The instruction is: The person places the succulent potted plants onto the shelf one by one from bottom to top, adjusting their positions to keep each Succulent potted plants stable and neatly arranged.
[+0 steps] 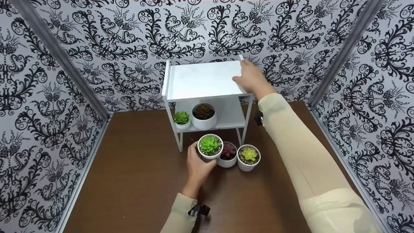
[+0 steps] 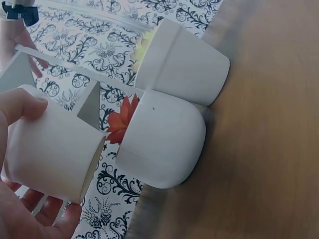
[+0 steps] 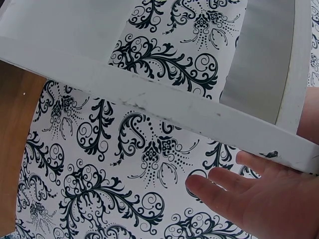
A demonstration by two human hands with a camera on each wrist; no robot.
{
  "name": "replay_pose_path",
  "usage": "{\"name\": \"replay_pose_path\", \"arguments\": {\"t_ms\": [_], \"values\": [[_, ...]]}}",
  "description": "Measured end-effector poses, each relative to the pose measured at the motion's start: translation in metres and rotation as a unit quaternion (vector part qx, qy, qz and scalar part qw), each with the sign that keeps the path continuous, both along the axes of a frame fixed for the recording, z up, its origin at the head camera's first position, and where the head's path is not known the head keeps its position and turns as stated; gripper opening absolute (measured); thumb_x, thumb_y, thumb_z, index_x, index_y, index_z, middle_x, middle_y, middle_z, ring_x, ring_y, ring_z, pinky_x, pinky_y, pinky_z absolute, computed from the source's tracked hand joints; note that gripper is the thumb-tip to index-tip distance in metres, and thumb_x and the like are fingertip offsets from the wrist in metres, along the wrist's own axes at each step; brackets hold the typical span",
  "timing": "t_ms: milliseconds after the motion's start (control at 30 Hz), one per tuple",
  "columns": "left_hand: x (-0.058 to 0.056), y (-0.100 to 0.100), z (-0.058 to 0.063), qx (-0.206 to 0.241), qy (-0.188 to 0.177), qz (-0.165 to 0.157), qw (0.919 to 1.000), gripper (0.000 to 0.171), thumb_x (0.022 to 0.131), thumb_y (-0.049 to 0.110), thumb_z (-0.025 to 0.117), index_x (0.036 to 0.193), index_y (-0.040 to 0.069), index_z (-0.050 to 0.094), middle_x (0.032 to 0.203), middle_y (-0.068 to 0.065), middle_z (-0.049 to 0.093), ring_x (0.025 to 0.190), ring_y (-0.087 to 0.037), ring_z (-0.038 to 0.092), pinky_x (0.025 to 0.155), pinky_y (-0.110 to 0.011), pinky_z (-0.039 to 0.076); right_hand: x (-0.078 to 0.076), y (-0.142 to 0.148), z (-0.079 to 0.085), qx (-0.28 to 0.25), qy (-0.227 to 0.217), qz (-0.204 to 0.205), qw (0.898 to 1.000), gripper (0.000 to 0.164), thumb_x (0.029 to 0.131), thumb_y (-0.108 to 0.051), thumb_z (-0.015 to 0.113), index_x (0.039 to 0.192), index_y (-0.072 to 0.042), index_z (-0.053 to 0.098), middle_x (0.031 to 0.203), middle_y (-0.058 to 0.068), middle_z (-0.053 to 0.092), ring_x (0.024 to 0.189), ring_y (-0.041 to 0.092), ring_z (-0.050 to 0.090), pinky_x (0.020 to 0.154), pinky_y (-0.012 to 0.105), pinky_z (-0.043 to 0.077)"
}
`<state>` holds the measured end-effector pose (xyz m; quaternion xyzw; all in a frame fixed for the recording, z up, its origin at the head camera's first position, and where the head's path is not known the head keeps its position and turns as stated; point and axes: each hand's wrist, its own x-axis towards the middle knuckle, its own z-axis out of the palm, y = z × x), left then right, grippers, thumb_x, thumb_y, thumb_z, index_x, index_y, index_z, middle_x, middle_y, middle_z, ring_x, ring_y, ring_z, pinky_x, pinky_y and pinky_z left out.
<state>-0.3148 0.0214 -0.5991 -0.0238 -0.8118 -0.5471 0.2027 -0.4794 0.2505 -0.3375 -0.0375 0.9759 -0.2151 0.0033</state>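
In my left hand (image 1: 198, 165) is a white pot with a green succulent (image 1: 209, 145), gripped round its side and raised in front of the shelf. The left wrist view shows my thumb and fingers around this plain white pot (image 2: 52, 142), tilted in that view. My right hand (image 1: 254, 77) holds the right edge of the white two-tier shelf (image 1: 203, 79), its thumb on the top board. The fingers (image 3: 214, 194) reach down outside the side rail (image 3: 164, 104). Beside the held pot stand a pot with a red succulent (image 1: 227, 155) and one with a yellow-green succulent (image 1: 248, 158).
On the lower tier sit a small green succulent pot (image 1: 182, 119) at the left end and a larger white pot with a dark brown plant (image 1: 203, 117) next to it. Patterned walls (image 1: 129, 48) enclose the brown table (image 1: 139, 181) at the back and sides.
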Motion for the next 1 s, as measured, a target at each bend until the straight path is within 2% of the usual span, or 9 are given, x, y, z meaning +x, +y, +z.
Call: {"name": "replay_pose_path", "arguments": {"t_ms": [200, 500, 700, 1000], "values": [[0.0, 0.004, 0.006, 0.002, 0.005, 0.001, 1.0, 0.082, 0.062, 0.016, 0.09, 0.136, 0.004, 0.057, 0.13, -0.013, 0.063, 0.124, -0.028, 0.062, 0.11, -0.048, 0.051, 0.001, 0.0, 0.001, -0.002, 0.0, 0.001, 1.0, 0.088, 0.108, -0.041, 0.055, 0.169, 0.0, 0.006, 0.179, 0.015, -0.001, 0.167, 0.035, 0.003, 0.135, 0.048, 0.005], [-0.003, 0.008, 0.007, 0.0, 0.023, 0.001, 0.9997, 0.081, 0.062, 0.018, 0.092, 0.134, 0.004, 0.058, 0.128, -0.013, 0.064, 0.122, -0.028, 0.063, 0.109, -0.048, 0.052, 0.001, 0.0, -0.001, -0.013, 0.0, -0.006, 1.0, 0.088, 0.108, -0.041, 0.056, 0.169, -0.002, 0.006, 0.179, 0.014, -0.001, 0.167, 0.038, 0.006, 0.135, 0.049, 0.006], [-0.005, 0.012, 0.008, 0.004, 0.021, 0.004, 0.9998, 0.082, 0.062, 0.021, 0.093, 0.134, 0.004, 0.057, 0.128, -0.012, 0.064, 0.122, -0.027, 0.064, 0.109, -0.048, 0.052, 0.001, 0.0, -0.002, -0.017, -0.001, -0.004, 1.0, 0.088, 0.108, -0.041, 0.056, 0.169, -0.002, 0.006, 0.179, 0.014, -0.002, 0.167, 0.037, 0.005, 0.135, 0.049, 0.006], [-0.01, 0.019, 0.017, 0.005, 0.009, 0.0, 1.0, 0.084, 0.062, 0.022, 0.093, 0.136, 0.007, 0.057, 0.13, -0.011, 0.063, 0.122, -0.026, 0.064, 0.109, -0.046, 0.052, 0.003, 0.0, 0.001, -0.025, -0.004, -0.005, 1.0, 0.087, 0.108, -0.039, 0.057, 0.169, -0.003, 0.006, 0.18, 0.012, -0.001, 0.167, 0.035, 0.005, 0.135, 0.047, 0.006]]}}
